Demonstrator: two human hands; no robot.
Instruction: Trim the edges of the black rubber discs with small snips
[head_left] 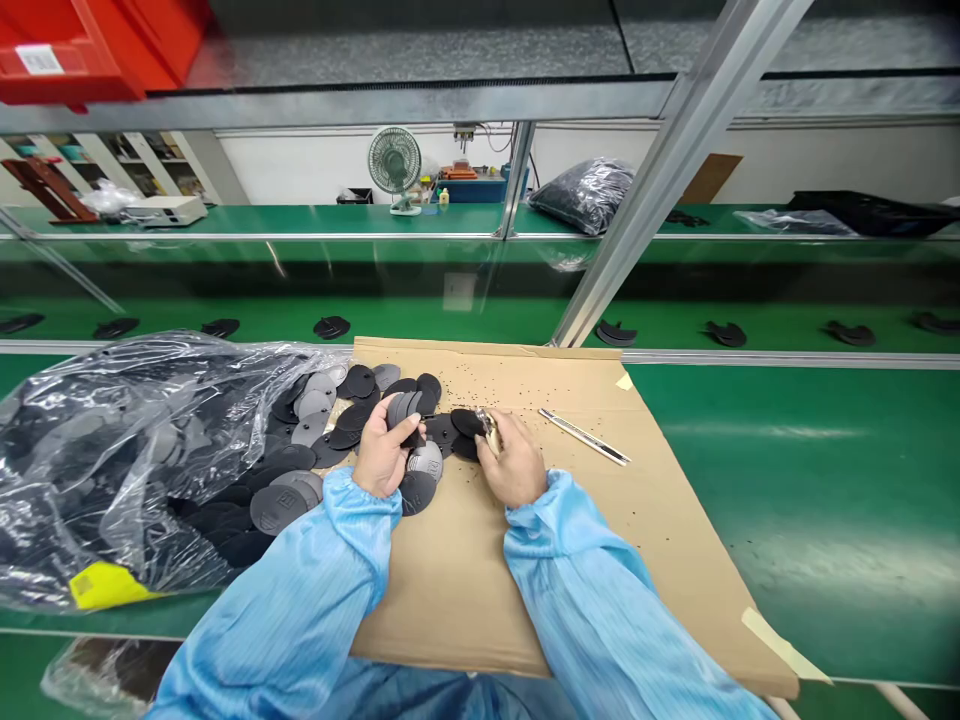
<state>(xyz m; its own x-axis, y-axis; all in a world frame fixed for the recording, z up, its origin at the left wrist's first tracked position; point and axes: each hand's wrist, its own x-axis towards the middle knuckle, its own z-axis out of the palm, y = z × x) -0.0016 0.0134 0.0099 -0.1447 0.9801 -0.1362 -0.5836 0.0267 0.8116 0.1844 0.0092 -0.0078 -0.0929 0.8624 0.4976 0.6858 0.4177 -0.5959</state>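
My left hand (382, 452) has its fingers and thumb closed on a few overlapping dark discs (405, 405), held above the cardboard sheet (450, 600). In my right hand (514, 462) is a small metal tool (491, 428), mostly covered by the fingers; its front end is beside a black disc (466, 422). Black and grey oval discs (279, 508) lie piled to the left of my left hand, spilling from a clear plastic bag (142, 440). Small black specks are scattered over the cardboard. More discs lie between and just below my hands.
A slim white-and-black cutter or pen (585, 436) lies right of my right hand. Behind the cardboard, curved black parts (331, 327) sit spaced along a green belt (465, 310). A diagonal metal post (645, 200) rises behind. A fan (394, 162) and a red bin (97, 50) are farther off.
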